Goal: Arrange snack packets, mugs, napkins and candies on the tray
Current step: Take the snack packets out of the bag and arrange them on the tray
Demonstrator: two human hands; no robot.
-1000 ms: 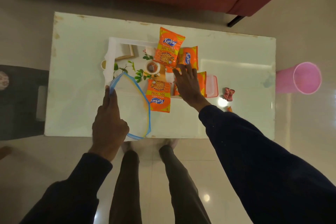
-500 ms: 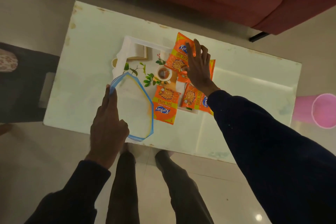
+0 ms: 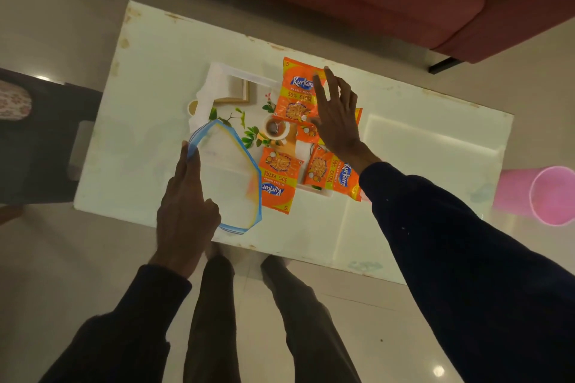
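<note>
Packet [image 3: 297, 93] of orange snacks at the far side of the tray [image 3: 217, 78], flat and face up, blue logo at its far end, that end seemingly past the white rim. Best shifted with flat fingers [image 3: 331, 84] rather than a pinch: press lightly on the foil, slide it inward until square with the rim, then ease off slowly. Glossy, puffed with air, likely to skate or spring back. Right hand [image 3: 339, 124] spread over it, fingers straight and splayed, gripping nothing; touching the foil or just above it, cannot tell. Near packet [image 3: 278, 179] hanging over the tray's near rim, side packet [image 3: 328, 169] just beside it, partly under the right wrist. Left hand [image 3: 186, 205] holding the blue-edged mouth of a clear zip bag [image 3: 230, 177] above the worktop [image 3: 161, 71]. Pink bin [image 3: 550, 196] on the floor, well apart to the right.
</note>
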